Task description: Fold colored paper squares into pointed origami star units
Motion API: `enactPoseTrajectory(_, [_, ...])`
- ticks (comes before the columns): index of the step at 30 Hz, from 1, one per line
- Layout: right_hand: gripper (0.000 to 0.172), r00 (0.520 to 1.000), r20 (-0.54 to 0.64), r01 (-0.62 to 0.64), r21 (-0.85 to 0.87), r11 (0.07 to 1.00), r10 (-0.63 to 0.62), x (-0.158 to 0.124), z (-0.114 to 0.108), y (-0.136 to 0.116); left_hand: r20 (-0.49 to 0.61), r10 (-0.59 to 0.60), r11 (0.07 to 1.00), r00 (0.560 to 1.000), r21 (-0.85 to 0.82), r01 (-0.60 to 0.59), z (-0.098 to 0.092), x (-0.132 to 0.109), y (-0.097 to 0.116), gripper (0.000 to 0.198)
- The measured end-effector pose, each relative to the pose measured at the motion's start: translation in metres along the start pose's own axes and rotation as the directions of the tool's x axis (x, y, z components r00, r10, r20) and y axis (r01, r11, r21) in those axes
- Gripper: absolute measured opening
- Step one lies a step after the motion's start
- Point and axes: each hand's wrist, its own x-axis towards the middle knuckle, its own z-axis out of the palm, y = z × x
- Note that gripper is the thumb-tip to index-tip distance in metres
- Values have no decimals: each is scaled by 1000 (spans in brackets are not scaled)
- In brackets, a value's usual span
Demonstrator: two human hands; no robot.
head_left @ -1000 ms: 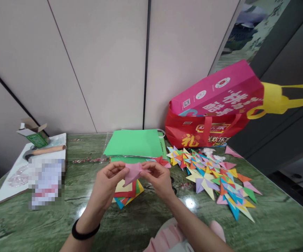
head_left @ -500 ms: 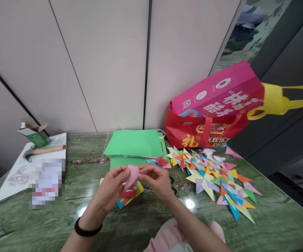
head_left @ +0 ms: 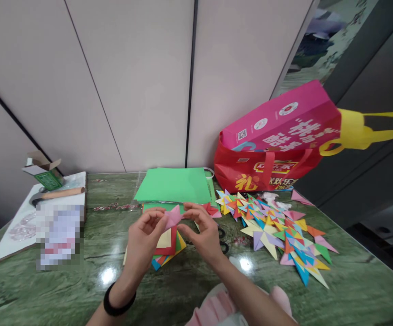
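A small piece of folded pink paper (head_left: 173, 217) is pinched between the thumb and fingers of my left hand (head_left: 144, 234), which wears a black band at the wrist. My right hand (head_left: 203, 232) is just to the right of the paper, thumb and fingers apart, with nothing visible in its grip. Beneath the hands lies a stack of coloured paper squares (head_left: 172, 248), red, yellow and blue among them. Black scissors handles (head_left: 224, 246) show beside my right wrist; their blades are mostly hidden. A red folded paper piece (head_left: 211, 210) lies behind my right hand.
Green paper sheets (head_left: 176, 184) lie at the back of the green marbled table (head_left: 108, 244). Several folded paper stars (head_left: 278, 222) are heaped at right, before a red gift bag (head_left: 240, 167). On the left, a white board (head_left: 22, 235) carries a small green box (head_left: 51, 180) and a wooden-handled tool (head_left: 63, 193).
My right hand has let go of the pink paper, and its fingers have spread. In my left hand the paper has turned, so a point now faces up and right.
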Motion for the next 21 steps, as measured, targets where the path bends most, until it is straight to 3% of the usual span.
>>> enactPoseTrajectory(5, [15,982,39,-186,186,965,182,-3,8,3,10,31,996,999,79,-32,2,-3,-2,9])
enactPoseTrajectory(14, [20,940,3,-325,307,895,340,0,8,4,53,84,989,995,121,-90,5,-5,-6,12])
enactPoseTrajectory(21, [22,933,67,-356,332,874,355,0,8,5,41,-38,995,998,93,35,2,-1,-9,16])
